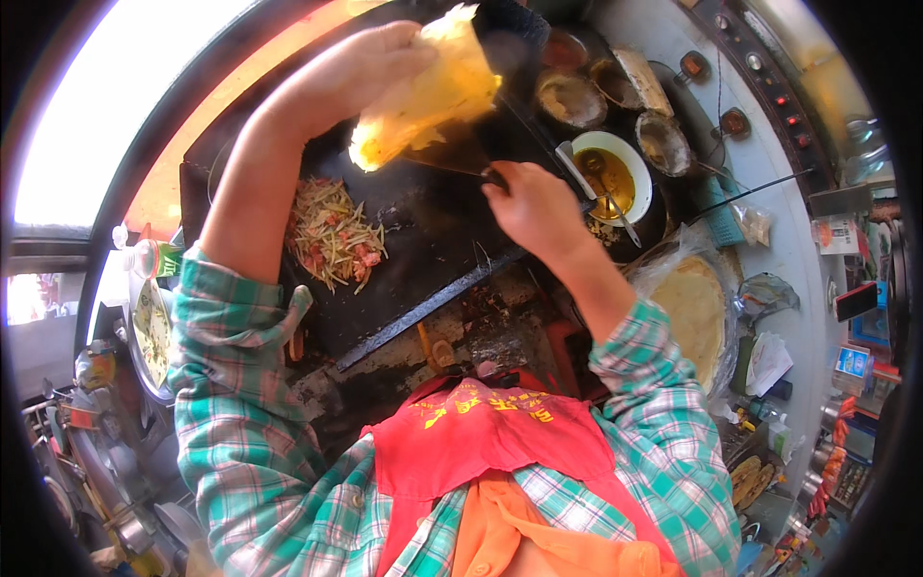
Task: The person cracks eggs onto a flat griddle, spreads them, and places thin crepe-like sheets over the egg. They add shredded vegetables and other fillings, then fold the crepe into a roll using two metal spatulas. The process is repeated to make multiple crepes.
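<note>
My left hand (pixel 382 65) grips the edge of a yellow, egg-coated flatbread (pixel 447 86), which is lifted above a black flat griddle (pixel 425 238). Below the bread shows the brown, blurred blade of a spatula (pixel 458 150). Its dark handle is in my right hand (pixel 533 205); whether the blade touches the bread I cannot tell. On the left half of the griddle lies a heap of shredded vegetable and pink meat pieces (pixel 335 234). The bread partly covers my left fingers.
Right of the griddle stand a white bowl of oil (pixel 642 191) with a ladle and several crusted seasoning bowls (pixel 571 99). Nearer me lies a stack of pale flatbreads (pixel 689 310) in plastic. A bowl of chopped greens (pixel 150 332) sits left. The griddle's raised metal edge (pixel 433 306) faces me.
</note>
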Demonstrator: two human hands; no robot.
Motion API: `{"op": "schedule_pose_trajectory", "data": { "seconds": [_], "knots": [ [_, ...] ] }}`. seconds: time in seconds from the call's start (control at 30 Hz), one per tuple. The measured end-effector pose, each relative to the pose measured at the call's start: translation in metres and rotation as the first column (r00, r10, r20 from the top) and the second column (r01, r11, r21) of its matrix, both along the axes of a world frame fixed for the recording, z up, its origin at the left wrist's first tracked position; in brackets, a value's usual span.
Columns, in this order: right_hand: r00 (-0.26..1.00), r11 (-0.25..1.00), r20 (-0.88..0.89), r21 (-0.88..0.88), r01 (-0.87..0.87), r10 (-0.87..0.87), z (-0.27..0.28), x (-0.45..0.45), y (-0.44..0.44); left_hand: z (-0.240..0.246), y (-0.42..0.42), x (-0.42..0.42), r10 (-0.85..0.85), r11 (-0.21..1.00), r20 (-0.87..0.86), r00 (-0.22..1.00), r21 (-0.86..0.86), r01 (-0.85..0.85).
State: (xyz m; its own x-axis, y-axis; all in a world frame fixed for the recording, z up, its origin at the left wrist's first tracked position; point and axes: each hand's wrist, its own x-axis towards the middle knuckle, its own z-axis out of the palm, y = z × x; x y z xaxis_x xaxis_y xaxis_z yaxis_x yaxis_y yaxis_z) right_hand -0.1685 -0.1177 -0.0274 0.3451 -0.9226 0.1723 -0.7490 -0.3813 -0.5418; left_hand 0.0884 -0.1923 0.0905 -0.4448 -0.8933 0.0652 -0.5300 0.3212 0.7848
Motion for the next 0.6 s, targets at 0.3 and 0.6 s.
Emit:
{"op": "schedule_pose_trajectory", "data": {
  "seconds": [0.3,0.6],
  "knots": [
    [0.878,0.966,-0.433,0.235,-0.109,0.204,0.147,-0.061,0.027,0.032,-0.066,0.044,-0.086,0.934,-0.192,0.977,0.327,0.147],
    [0.900,0.980,-0.396,0.141,-0.137,0.183,0.081,-0.014,-0.008,-0.124,-0.071,0.042,0.407,0.912,0.078,0.910,-0.097,-0.400]
  ]
}}
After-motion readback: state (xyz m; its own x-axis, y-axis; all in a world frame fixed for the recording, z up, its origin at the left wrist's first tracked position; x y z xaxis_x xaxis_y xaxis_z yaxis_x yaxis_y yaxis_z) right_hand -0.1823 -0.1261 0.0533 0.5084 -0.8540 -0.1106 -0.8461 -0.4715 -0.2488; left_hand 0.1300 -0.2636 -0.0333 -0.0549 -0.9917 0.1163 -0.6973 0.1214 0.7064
